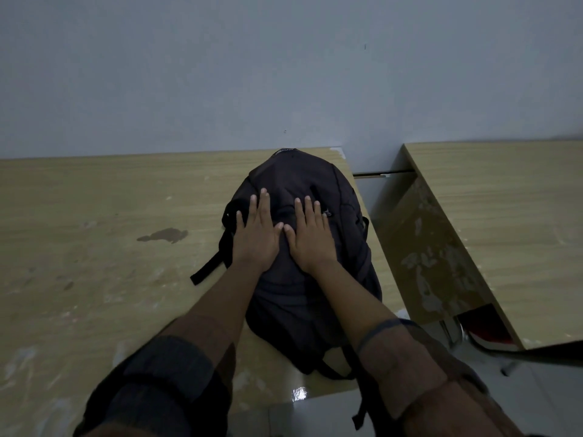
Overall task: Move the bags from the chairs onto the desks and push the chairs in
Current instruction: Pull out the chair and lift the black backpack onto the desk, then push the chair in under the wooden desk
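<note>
1. Red chair (pixel 492 331) shows only as a sliver under the right desk (pixel 511 216).
2. Left hand (pixel 255 238) and right hand (pixel 310 239) press flat, fingers straight, on the black backpack (pixel 315 184) lying on the left desk (pixel 94 231).

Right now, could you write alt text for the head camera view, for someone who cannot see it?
Both hands, left hand and right hand, press flat on a black backpack lying on a wooden desk against a grey wall. A second desk stands to the right, something red beneath it.
</note>
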